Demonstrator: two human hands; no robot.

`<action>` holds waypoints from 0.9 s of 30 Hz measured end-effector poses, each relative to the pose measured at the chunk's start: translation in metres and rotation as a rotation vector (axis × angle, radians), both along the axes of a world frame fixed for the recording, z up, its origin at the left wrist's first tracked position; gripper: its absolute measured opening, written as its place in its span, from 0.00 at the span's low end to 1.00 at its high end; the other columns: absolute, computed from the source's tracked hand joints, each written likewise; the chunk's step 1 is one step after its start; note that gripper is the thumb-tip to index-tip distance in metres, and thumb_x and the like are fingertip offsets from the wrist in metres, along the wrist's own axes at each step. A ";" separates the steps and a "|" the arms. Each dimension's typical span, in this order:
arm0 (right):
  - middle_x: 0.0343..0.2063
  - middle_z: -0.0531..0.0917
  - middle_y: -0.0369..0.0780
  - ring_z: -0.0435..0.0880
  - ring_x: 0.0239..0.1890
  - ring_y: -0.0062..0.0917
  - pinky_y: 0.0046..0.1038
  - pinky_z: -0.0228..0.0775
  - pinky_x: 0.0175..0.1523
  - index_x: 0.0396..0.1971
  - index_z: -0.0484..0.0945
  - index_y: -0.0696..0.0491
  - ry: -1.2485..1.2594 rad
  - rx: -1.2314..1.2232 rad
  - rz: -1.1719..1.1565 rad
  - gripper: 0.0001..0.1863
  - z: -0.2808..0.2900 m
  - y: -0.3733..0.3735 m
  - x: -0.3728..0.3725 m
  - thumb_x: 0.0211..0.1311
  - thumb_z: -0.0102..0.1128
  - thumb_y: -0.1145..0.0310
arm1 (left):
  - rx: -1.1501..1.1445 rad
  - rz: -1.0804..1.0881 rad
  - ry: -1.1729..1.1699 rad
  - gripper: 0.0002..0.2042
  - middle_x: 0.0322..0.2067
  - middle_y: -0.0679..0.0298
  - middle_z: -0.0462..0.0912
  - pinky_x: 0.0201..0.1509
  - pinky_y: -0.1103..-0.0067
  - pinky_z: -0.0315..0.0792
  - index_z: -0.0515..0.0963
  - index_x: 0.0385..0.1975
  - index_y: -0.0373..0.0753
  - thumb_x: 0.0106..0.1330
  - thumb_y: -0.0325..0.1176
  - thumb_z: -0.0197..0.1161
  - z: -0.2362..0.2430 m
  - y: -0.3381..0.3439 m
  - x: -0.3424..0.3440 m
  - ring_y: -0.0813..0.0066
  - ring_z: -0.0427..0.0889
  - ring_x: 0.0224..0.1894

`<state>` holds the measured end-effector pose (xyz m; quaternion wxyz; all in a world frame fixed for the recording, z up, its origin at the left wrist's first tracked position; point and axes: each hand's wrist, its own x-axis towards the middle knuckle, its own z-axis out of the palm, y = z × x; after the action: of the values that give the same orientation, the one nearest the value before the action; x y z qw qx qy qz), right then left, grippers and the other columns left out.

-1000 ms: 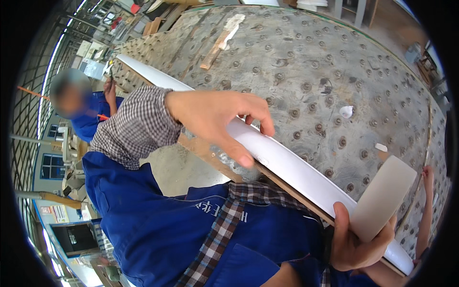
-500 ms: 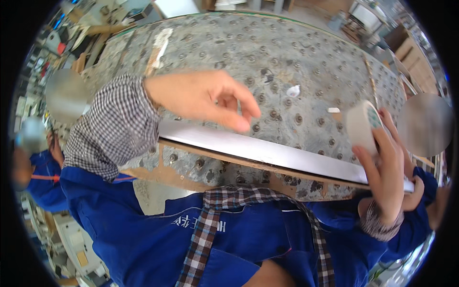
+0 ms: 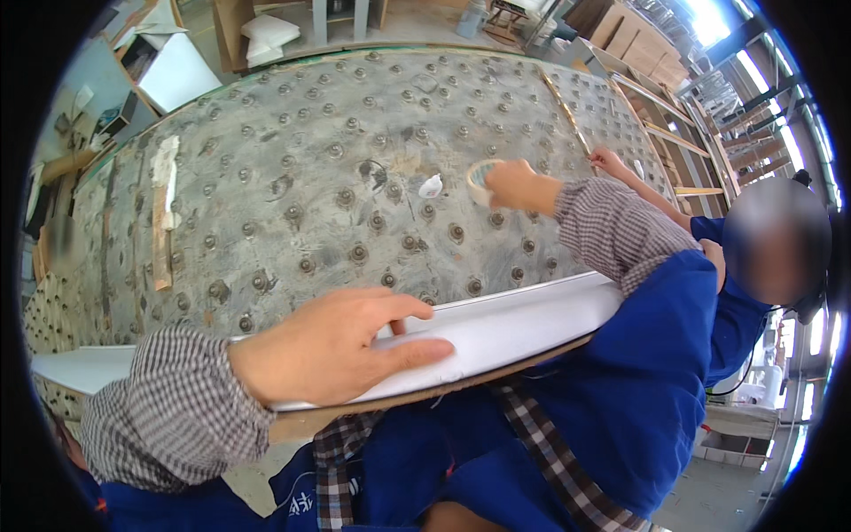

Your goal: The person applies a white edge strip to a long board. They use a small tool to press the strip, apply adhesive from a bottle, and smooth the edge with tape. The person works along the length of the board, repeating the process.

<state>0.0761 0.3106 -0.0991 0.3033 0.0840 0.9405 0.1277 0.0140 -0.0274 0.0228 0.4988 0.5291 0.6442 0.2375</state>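
Observation:
A long white strip-shaped profile [image 3: 523, 312] lies along the near edge of the table. Over its middle is my left hand [image 3: 332, 344], with thumb and forefinger spread apart and nothing seen between them; the other fingers are partly hidden. My right hand [image 3: 523, 186] reaches out above the studded table and grips a roll of pale tape [image 3: 480, 183] by its side. A small crumpled white scrap [image 3: 431, 186] lies on the table just left of the roll.
Rows of round metal studs cover the grey table [image 3: 337, 142]. A brown strip with white residue [image 3: 163, 213] lies at left. At right a co-worker [image 3: 736, 239] stretches a hand [image 3: 612, 162] onto the table, near a long thin rod [image 3: 564, 106].
The view has swung to the right. My left hand has come down to the white profile and its fingers have spread. My right hand has carried the tape roll farther out over the table.

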 end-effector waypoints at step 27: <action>0.40 0.81 0.51 0.81 0.41 0.44 0.40 0.74 0.43 0.38 0.78 0.61 -0.117 0.047 -0.088 0.11 -0.038 0.099 0.001 0.54 0.55 0.75 | 0.072 0.529 0.123 0.10 0.23 0.66 0.78 0.26 0.87 0.68 0.77 0.37 0.30 0.56 0.24 0.67 -0.007 -0.004 0.000 0.86 0.72 0.23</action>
<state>0.0772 0.4091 -0.1376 0.3609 0.1248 0.9135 0.1407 0.0144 -0.0318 0.0162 0.3601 0.3734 0.7801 0.3497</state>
